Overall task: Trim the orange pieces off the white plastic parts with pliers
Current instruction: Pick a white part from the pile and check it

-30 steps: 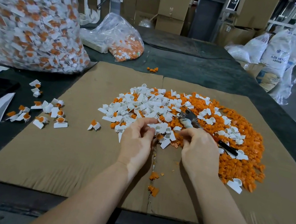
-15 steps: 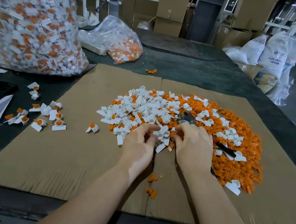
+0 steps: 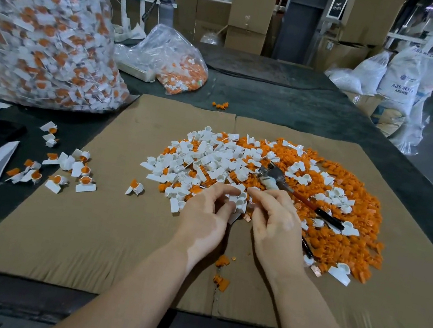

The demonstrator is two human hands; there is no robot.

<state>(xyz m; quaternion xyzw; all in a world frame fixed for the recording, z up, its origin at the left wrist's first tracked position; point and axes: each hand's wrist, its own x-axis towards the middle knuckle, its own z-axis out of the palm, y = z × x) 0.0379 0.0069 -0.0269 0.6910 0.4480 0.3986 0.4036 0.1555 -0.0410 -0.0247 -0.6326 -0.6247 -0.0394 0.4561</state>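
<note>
Both hands, left hand (image 3: 206,213) and right hand (image 3: 274,224), pinch white plastic parts (image 3: 238,198) at the pile's near edge on the cardboard (image 3: 86,228), while the pliers (image 3: 288,188) lie unheld just beyond; advisable: isolate 1 untrimmed part before taking up the tool.

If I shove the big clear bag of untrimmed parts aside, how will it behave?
The big clear bag looks stuffed and bulky, so probably heavy and slow to slide on the dark table. Its thin film would likely sag and deform. Standing tall, it may slump rather than shift.
</note>
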